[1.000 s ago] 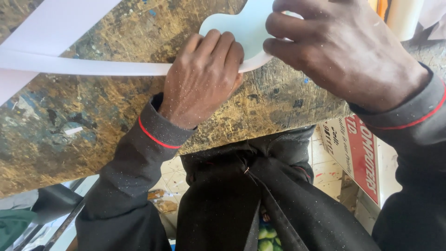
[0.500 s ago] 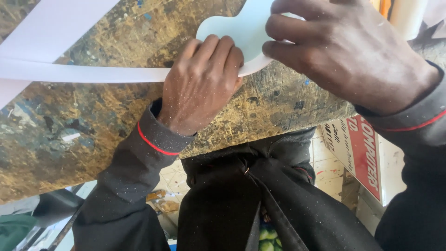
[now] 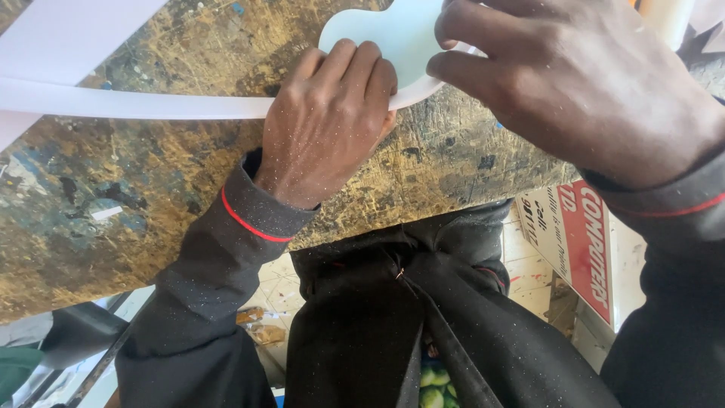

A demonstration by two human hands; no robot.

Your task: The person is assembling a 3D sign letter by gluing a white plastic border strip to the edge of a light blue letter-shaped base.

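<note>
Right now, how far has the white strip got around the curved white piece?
Done: the thin white edging strip reaches the pale curved cut-out panel. In hand: the left hand presses it on the near edge; the right hand steadies the panel. Left: the long strip tail lying loose on the worn bench.

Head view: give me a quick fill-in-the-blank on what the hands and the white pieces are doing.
1. The left hand presses a long white ____ against the shape's edge.
2. The right hand rests on top of a pale curved shape on the ____-stained worktop.
3. Both dark sleeves have a ____ stripe at the cuff.

Missing words: strip; paint; red
</note>
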